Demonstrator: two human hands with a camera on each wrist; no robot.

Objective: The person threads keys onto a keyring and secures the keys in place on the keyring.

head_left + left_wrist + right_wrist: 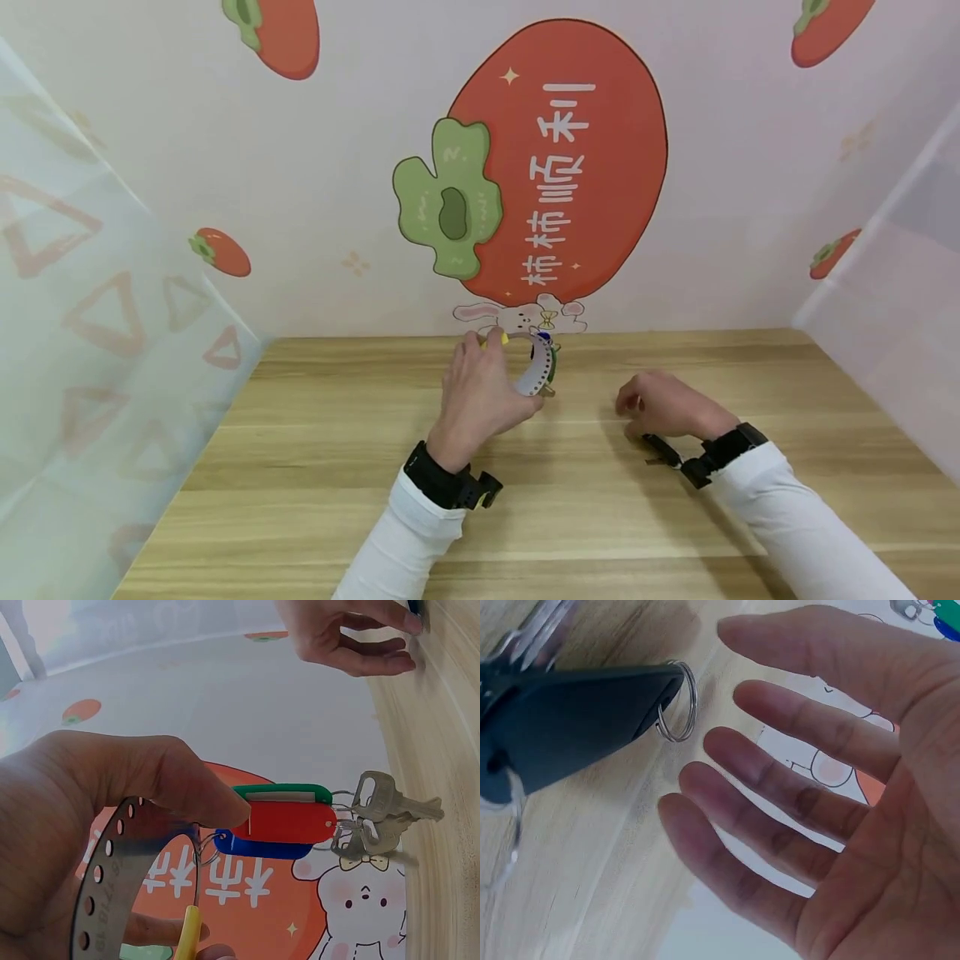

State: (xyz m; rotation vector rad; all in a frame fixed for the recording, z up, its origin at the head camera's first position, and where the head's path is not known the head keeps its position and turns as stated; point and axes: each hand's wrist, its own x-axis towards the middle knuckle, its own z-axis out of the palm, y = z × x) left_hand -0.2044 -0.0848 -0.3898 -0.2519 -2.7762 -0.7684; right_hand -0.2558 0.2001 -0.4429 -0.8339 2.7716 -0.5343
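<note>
1. your right hand [663,406], spread and empty, is nearer the black fob [585,712] on the table [337,500]; its long axis points toward your fingertips [724,746].
2. your left hand [480,392] pinches the curved strip [116,889].

- Head camera: above the wooden table [570,533], facing forward and down toward the printed wall [337,167]; widest view.
- Left wrist: close on the left hand [90,780] and numbered strip [116,881], turned sideways.
- Right wrist: close on the right hand [877,825], palm side.
- Head and left wrist share the rabbit print [367,900].
</note>
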